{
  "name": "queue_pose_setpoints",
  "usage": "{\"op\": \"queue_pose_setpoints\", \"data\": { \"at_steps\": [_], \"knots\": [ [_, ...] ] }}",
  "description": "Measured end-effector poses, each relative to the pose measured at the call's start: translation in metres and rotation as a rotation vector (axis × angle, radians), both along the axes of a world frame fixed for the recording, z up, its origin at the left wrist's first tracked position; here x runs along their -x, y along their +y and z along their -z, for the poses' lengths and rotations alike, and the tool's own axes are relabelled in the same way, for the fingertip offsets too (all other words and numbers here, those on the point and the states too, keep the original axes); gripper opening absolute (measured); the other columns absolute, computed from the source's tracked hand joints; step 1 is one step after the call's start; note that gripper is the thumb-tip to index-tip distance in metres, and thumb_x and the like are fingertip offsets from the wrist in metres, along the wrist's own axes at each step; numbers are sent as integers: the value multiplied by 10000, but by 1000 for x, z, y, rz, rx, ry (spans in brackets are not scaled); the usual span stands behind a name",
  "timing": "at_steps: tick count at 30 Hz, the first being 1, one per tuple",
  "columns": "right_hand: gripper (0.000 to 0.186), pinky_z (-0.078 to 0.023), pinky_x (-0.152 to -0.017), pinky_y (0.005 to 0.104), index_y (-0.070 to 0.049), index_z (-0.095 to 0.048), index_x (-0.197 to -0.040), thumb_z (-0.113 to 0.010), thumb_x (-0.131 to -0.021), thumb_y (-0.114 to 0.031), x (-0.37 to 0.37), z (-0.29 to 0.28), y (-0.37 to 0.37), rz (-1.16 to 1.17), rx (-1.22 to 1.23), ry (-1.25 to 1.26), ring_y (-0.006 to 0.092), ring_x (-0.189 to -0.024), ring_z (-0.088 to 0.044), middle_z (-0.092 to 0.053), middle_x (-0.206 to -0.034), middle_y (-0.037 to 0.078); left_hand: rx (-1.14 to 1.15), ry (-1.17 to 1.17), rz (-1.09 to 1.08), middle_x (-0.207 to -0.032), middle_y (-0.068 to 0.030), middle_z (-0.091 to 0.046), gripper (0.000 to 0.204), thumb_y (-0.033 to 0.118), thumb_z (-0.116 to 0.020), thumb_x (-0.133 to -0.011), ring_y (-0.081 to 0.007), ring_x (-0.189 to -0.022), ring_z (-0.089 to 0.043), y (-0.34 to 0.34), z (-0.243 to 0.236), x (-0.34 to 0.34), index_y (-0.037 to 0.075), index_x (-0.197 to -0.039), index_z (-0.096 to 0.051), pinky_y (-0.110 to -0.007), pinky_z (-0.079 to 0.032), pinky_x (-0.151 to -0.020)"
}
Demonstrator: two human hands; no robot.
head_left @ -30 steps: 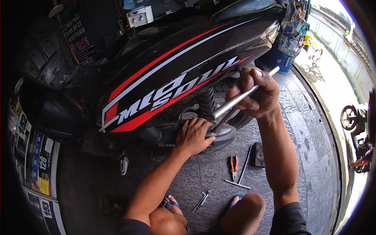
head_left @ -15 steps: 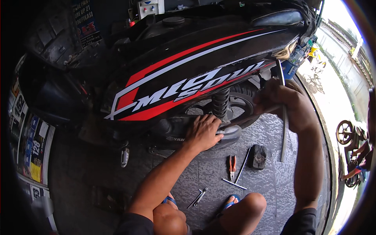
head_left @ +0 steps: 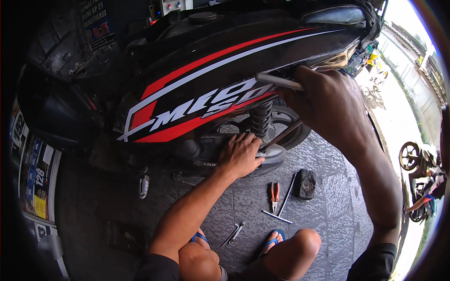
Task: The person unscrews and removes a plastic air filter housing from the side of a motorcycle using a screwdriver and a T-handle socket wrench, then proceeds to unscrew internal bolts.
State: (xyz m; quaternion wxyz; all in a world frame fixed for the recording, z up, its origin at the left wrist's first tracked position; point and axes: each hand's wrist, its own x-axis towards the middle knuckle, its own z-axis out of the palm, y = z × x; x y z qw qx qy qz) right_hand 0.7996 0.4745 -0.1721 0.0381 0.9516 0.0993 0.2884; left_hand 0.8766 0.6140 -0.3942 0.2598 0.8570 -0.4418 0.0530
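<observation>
A black scooter (head_left: 225, 51) with red and white stripes stands side-on in front of me. My left hand (head_left: 240, 153) lies on the dark engine casing (head_left: 201, 154) below the side panel, its fingers spread and its thumb near the casing's rear end. My right hand (head_left: 330, 105) is raised in front of the scooter's rear, fingers wrapped round a T-handle wrench (head_left: 279, 80). One end of the crossbar sticks out to the left of that fist. Its shaft slants down leftward to the casing beside my left fingers. Whether the tip sits on a bolt is hidden.
On the grey tiled floor (head_left: 323, 225) lie red-handled pliers (head_left: 274, 196), a second T-handle wrench (head_left: 283, 203), a dark block (head_left: 307, 184) and small wrenches (head_left: 234, 234). The rear wheel (head_left: 293, 124) is behind the casing. Another motorbike (head_left: 415, 173) stands outside, right.
My right hand has moved up and left, and the T-handle's crossbar has turned from upright to pointing left. The left hand stays on the casing. The view has shifted slightly.
</observation>
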Motion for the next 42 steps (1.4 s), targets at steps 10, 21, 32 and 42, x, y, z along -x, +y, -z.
{"op": "queue_pose_setpoints", "data": {
  "at_steps": [10, 21, 32, 42],
  "knots": [
    [489, -377, -1069, 509, -55, -549, -835, -304, -1064, -411, 6, 86, -4, -901, -1153, -732, 391, -1146, -562, -548, -1315, 274, -30, 31, 27, -1142, -59, -581, 397, 333, -734, -832, -272, -1161, -542, 2, 1, 0, 175, -1186, -651, -460, -373, -1044],
    [331, -535, -529, 288, 52, -576, -932, -450, -948, -254, -4, 43, -43, -1180, -1905, 888, 192, -392, -566, -614, -554, 169, 27, 68, 38, -1153, -29, -587, 372, 304, -761, -801, -261, -1156, -549, 1, 0, 1, 176, -1140, -673, -471, -372, -1040],
    [111, -491, -589, 334, -65, -660, -964, -572, -902, -92, 24, 35, -6, -415, 82, -429, 219, -692, -648, -688, -976, 111, 12, 49, 42, -1131, -35, -598, 376, 310, -763, -794, -258, -1154, -552, 0, 0, 0, 170, -1131, -675, -459, -383, -1034],
    [294, -587, -687, 401, -34, -580, -956, -407, -991, -269, 39, 53, -12, -768, -2002, 193, 128, -314, -403, -482, -461, 0, -7, 85, 28, -1154, -32, -588, 381, 315, -758, -809, -249, -1189, -544, 1, 0, 0, 176, -1152, -664, -489, -332, -1102]
  ]
}}
